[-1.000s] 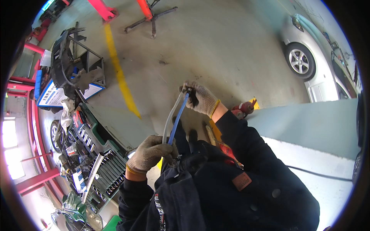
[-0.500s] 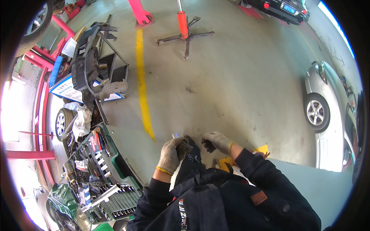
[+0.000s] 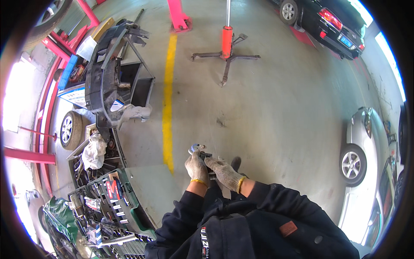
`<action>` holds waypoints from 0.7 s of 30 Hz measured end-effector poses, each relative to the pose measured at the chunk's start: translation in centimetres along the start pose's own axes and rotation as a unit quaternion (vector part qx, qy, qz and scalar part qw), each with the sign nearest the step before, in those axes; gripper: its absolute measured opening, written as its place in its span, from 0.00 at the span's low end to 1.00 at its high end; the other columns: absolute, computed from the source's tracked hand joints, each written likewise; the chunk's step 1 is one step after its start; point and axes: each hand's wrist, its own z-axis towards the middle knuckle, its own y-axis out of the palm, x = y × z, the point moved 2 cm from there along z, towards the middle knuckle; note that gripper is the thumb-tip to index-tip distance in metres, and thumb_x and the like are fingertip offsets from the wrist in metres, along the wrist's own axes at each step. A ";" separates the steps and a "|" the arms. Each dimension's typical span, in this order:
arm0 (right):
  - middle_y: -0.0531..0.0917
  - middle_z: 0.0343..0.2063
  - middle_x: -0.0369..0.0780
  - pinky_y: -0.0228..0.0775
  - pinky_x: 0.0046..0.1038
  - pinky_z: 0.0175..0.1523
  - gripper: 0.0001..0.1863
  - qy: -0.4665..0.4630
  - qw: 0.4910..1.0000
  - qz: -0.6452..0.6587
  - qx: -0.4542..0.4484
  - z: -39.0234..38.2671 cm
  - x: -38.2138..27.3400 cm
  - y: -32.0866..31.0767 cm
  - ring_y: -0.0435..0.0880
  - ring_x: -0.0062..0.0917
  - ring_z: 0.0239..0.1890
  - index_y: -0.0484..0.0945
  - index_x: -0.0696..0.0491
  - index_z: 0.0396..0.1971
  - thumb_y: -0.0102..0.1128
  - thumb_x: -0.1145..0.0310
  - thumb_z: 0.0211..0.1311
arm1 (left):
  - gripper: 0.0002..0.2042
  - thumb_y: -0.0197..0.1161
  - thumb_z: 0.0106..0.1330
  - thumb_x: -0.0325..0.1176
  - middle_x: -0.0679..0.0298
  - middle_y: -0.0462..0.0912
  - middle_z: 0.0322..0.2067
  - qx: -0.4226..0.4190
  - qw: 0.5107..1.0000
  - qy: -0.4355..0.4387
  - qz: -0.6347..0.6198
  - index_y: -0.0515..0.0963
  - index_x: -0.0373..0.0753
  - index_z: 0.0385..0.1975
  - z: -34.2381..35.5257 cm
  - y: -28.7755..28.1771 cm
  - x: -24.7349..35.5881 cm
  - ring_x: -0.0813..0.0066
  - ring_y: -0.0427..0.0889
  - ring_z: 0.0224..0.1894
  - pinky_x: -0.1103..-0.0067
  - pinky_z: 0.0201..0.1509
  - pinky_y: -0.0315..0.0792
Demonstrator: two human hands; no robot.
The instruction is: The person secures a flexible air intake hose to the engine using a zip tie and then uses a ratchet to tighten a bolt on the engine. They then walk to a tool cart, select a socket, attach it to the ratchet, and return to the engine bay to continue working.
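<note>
My left hand (image 3: 197, 168), in a whitish knit glove with a yellow cuff, is closed around a small dark part (image 3: 205, 155). A blue-and-white end (image 3: 197, 147) pokes out above its fingers; I cannot tell whether both belong to one piece. My right hand (image 3: 225, 174), gloved alike, meets the left in front of my body. Its fingers are closed at the near side of the dark part, and their tips are partly hidden. My dark sleeves come in from below.
An open green tool case (image 3: 133, 207) with sockets and wrenches lies at my left. Beyond it are a white rag (image 3: 94, 152), a loose wheel (image 3: 71, 131) and a removed black bumper (image 3: 101, 82). An orange jack stand (image 3: 226, 43) stands ahead; a silver car (image 3: 366, 142) is parked right.
My right hand has moved left and joined my left hand at the dark part. The view has shifted, so the jack stand and cars sit lower in the picture.
</note>
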 end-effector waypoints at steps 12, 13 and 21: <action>0.90 0.53 0.33 0.80 0.27 0.62 0.17 -0.015 0.956 -0.183 -0.230 13.1 -9.8 -9.9 0.87 0.21 0.53 0.86 0.56 0.65 0.62 0.61 0.91 | 0.14 0.62 0.73 0.34 0.50 0.92 0.30 0.173 0.983 0.048 0.045 0.85 0.26 0.33 17.0 8.7 2.9 0.61 0.89 0.29 0.62 0.36 0.82; 0.90 0.55 0.33 0.79 0.25 0.63 0.18 0.067 0.967 -0.098 -0.224 14.3 -11.1 -10.6 0.87 0.20 0.55 0.86 0.57 0.65 0.61 0.61 0.91 | 0.14 0.62 0.72 0.34 0.48 0.93 0.31 0.187 0.980 0.063 0.020 0.86 0.26 0.34 18.2 9.8 2.8 0.60 0.89 0.29 0.62 0.37 0.82; 0.94 0.48 0.52 0.83 0.39 0.71 0.27 0.140 0.938 -0.073 -0.309 15.3 -26.8 -25.3 0.94 0.38 0.56 0.73 0.61 0.80 0.51 0.60 0.95 | 0.20 0.67 0.72 0.42 0.51 0.90 0.23 0.328 0.923 0.131 0.151 0.90 0.27 0.30 25.0 4.6 7.7 0.65 0.90 0.25 0.63 0.33 0.82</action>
